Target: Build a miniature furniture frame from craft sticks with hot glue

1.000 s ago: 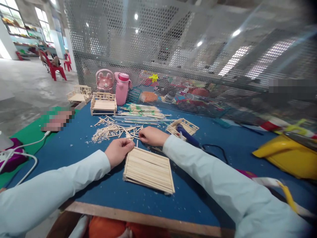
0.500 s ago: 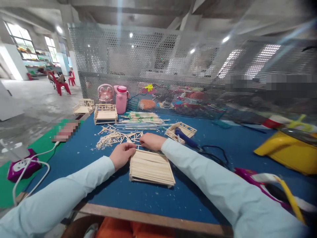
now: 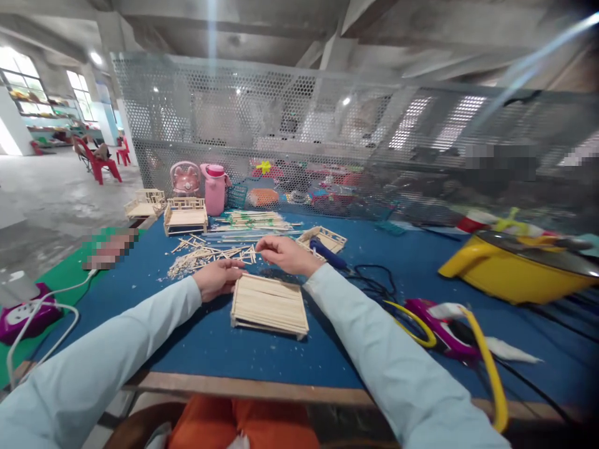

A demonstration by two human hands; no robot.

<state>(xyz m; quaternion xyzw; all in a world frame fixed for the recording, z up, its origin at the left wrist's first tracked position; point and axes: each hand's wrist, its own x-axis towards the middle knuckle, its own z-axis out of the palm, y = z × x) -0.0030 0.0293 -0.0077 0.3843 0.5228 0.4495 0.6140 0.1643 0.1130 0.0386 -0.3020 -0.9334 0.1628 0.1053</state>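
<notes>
A flat panel of glued wooden sticks (image 3: 270, 304) lies on the blue table mat (image 3: 262, 355) in front of me. My left hand (image 3: 216, 279) rests at the panel's far left corner with its fingers curled against the edge. Just beyond the panel's far edge, my right hand (image 3: 284, 254) hovers slightly above the mat. Its fingertips are pinched together, and I cannot make out what is between them. Loose short sticks and shavings (image 3: 206, 255) are scattered right behind both hands.
A blue glue gun (image 3: 327, 253) lies on a small stick frame (image 3: 327, 236), its cable trailing right. Behind are long sticks (image 3: 255, 219), miniature wooden furniture (image 3: 185, 216), pink bottles (image 3: 214, 188) and a mesh fence (image 3: 290, 143). A yellow pot (image 3: 515, 274) stands right, a purple power strip (image 3: 21, 312) left.
My head has lifted, so the table sits lower in view. My right hand has risen off the mat and drawn back slightly. My left hand stays at the panel's corner.
</notes>
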